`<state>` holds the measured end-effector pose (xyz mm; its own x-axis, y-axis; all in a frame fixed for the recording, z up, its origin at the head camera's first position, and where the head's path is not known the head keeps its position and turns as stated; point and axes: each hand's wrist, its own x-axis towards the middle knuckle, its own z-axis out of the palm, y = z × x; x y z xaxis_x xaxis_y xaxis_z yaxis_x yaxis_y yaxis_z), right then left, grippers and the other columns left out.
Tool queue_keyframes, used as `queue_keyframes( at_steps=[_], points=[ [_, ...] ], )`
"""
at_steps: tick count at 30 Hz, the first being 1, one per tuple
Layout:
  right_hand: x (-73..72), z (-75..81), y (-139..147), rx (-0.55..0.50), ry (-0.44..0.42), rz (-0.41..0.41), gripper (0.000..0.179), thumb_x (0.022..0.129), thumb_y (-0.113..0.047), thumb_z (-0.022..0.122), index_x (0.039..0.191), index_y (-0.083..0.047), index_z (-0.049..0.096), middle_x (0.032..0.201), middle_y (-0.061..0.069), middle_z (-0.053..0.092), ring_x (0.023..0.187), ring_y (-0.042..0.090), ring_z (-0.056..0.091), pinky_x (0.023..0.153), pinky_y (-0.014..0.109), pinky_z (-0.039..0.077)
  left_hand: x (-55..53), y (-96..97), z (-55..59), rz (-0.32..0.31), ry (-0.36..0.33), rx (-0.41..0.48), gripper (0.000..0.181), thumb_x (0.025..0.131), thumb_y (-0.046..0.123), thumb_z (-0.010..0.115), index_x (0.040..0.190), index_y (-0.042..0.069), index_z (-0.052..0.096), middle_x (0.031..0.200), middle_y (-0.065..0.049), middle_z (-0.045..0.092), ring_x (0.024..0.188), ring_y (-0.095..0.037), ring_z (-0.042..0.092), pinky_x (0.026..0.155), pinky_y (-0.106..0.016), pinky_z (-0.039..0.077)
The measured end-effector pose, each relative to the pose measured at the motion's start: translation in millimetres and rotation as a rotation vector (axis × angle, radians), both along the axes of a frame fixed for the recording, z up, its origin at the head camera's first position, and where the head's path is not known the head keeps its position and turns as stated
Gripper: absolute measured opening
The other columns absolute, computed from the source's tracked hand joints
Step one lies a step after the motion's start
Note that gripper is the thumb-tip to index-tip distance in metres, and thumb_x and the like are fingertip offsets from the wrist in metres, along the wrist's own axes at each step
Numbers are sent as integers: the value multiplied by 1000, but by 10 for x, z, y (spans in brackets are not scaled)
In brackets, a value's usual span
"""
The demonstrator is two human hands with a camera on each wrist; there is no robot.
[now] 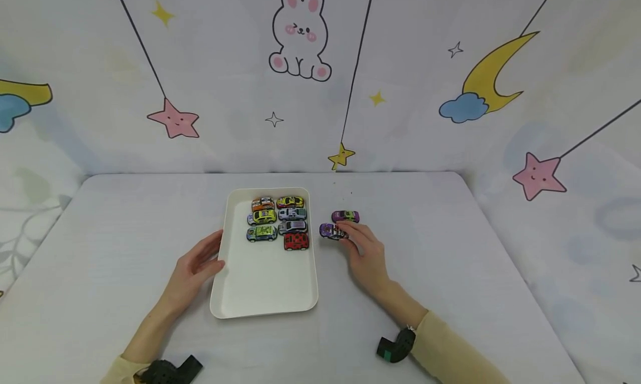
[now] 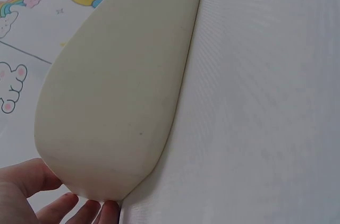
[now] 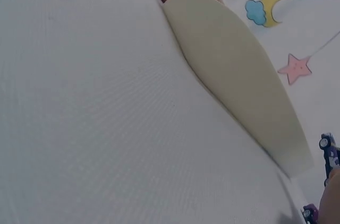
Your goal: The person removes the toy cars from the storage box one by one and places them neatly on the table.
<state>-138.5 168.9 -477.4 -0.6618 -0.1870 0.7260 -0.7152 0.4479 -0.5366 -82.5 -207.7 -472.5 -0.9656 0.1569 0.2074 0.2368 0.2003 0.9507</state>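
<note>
My right hand [image 1: 368, 261] pinches a purple toy car [image 1: 329, 231] between thumb and fingertips, just right of the white tray [image 1: 265, 284]. That car [image 3: 329, 149] appears at the right edge of the right wrist view, partly behind a finger. Close behind it on the table stands a purple-and-green toy car [image 1: 345, 216]. My left hand [image 1: 190, 270] touches the tray's left side, its fingertips against the outer wall in the left wrist view. Inside the tray, several toy cars sit in two columns toward the far end, with a red car [image 1: 296, 241] nearest in the right column.
A white cloth covers the table [image 1: 440, 250], which meets a printed backdrop [image 1: 225, 94] at its far edge. The backdrop carries a rabbit, stars and a moon. Dark cameras [image 1: 398, 346] are strapped on both wrists.
</note>
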Motion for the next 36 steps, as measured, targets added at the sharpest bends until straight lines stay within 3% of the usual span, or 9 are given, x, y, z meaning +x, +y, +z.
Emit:
queue_keyframes(
  at_steps=[6, 18, 26, 36],
  points=[
    [-34, -41, 77, 21, -49, -3, 39, 82, 14, 72, 119, 0, 70, 120, 13, 70, 115, 31, 64, 109, 24, 45, -3, 14, -12, -1, -2, 7, 57, 96, -2, 61, 148, -7, 39, 147, -37, 41, 130, 1, 51, 99, -12, 48],
    [-176, -43, 381, 118, -62, -45, 36, 82, 16, 71, 115, 2, 71, 117, 16, 69, 110, 33, 65, 104, 18, 47, 4, 8, -14, 3, -9, -7, 57, 96, -1, 61, 148, -6, 39, 148, -36, 40, 130, 3, 50, 99, -10, 47],
    [-191, -49, 321, 140, -64, -18, 34, 81, 15, 71, 113, 3, 71, 116, 16, 70, 110, 33, 65, 105, 23, 48, 19, -40, -13, 9, -20, -9, 58, 97, -1, 61, 149, -6, 38, 149, -35, 39, 130, 4, 49, 99, -10, 47],
    [-191, -31, 350, 190, -120, -45, 32, 82, 9, 75, 112, -2, 72, 116, 10, 69, 112, 27, 65, 101, 30, 51, -12, -18, -17, -9, -15, 4, 58, 97, -1, 60, 150, -5, 37, 150, -35, 38, 131, 3, 49, 99, -10, 46]
  ],
)
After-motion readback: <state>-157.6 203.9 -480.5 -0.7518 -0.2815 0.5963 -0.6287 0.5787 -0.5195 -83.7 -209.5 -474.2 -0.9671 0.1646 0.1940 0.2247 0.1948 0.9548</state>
